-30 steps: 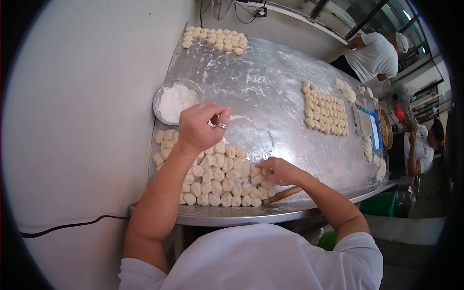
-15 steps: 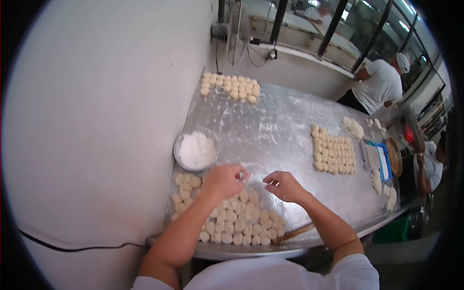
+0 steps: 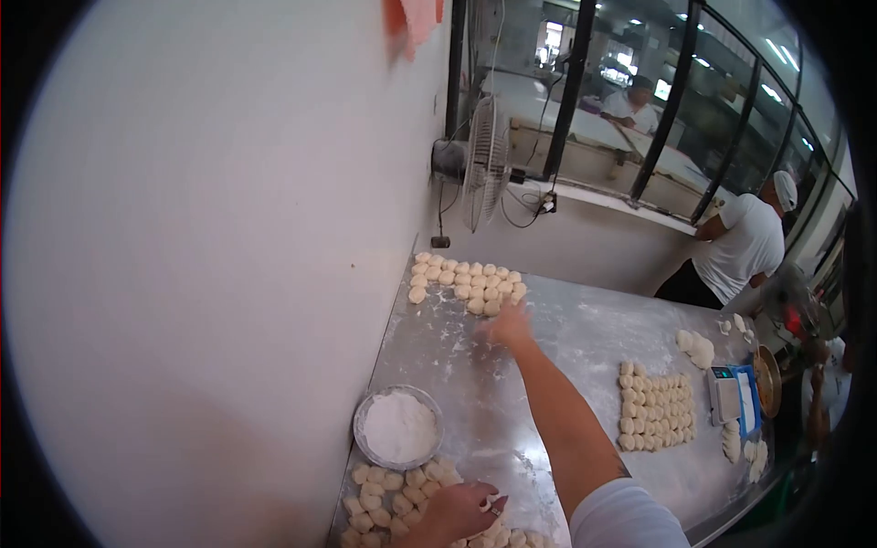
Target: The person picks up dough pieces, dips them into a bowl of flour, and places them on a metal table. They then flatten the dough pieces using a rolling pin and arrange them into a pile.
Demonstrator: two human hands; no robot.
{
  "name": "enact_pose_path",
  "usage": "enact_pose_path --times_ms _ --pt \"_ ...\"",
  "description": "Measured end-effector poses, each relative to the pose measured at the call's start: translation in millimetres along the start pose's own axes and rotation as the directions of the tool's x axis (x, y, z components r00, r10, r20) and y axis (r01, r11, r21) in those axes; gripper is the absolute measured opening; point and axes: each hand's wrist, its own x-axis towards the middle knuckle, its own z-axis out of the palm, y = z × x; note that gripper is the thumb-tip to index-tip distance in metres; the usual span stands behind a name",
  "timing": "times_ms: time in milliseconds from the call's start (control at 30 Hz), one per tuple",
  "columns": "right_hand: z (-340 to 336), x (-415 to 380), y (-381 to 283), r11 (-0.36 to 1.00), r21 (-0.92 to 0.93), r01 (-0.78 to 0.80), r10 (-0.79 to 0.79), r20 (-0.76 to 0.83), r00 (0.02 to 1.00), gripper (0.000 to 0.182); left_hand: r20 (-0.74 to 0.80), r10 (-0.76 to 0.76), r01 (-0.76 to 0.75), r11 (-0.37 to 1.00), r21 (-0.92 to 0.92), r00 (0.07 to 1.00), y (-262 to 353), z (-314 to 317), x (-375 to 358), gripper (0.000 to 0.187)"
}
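My right hand [image 3: 508, 326] reaches far across the metal table, just at the near edge of the back group of dough balls [image 3: 475, 281]. Motion smears its fingers, so I cannot see whether they hold a ball. Low in the view, my left hand [image 3: 457, 513] is over the front group of dough balls [image 3: 370, 502], its fingers curled. Something whitish shows at its fingertips, too small to name. A bowl of white flour [image 3: 399, 426] stands against the wall, behind the front dough balls.
Rows of dough balls [image 3: 653, 408] lie on the right of the floured table [image 3: 585, 320]. Beyond them are a scale [image 3: 724, 397], a blue tray [image 3: 749, 402] and dough pieces [image 3: 696, 349]. A wall fan [image 3: 486, 164] hangs at the back. A person [image 3: 744, 242] stands beyond the table.
The view has tilted up. My right hand has gone from above the front of the table to the back dough balls. My left hand stays near the front group.
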Motion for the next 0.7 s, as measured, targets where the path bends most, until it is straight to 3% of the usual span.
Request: enact_pose_path --times_ms 67,200,267,333,633,700 --pt "8.4 22.1 -3.4 0.999 0.035 0.007 -0.006 -0.025 1.0 0.115 0.05 -0.095 0.095 0.995 -0.005 0.994 9.6 -6.4 0.7 0.026" --pt "-14.2 17.1 -44.6 0.992 0.073 -0.1 0.099 0.014 0.995 0.112 -0.1 0.056 -0.068 0.991 -0.116 0.993 -1.3 0.9 -0.3 0.019" --pt "9.8 38.5 -46.7 0.997 0.025 -0.079 0.08 -0.025 0.996 0.099 -0.221 0.151 -0.179 0.978 -0.111 0.963 -3.0 3.1 0.1 0.016" --pt "29.1 47.2 -43.6 0.999 -0.037 -0.002 -0.002 -0.117 0.993 0.093 -0.184 0.147 -0.17 0.979 -0.114 0.972 -0.3 -0.5 1.6 0.018" --pt "9.6 26.3 -54.0 0.969 -0.115 -0.217 0.188 -0.226 0.956 0.072 -0.193 0.144 -0.173 0.974 -0.147 0.971 -0.4 -0.9 1.0 0.019" --pt "16.3 40.6 -40.6 0.988 -0.105 -0.112 0.093 -0.173 0.98 0.072 -0.182 0.137 -0.167 0.973 -0.157 0.974 -0.5 -1.4 0.1 0.019"
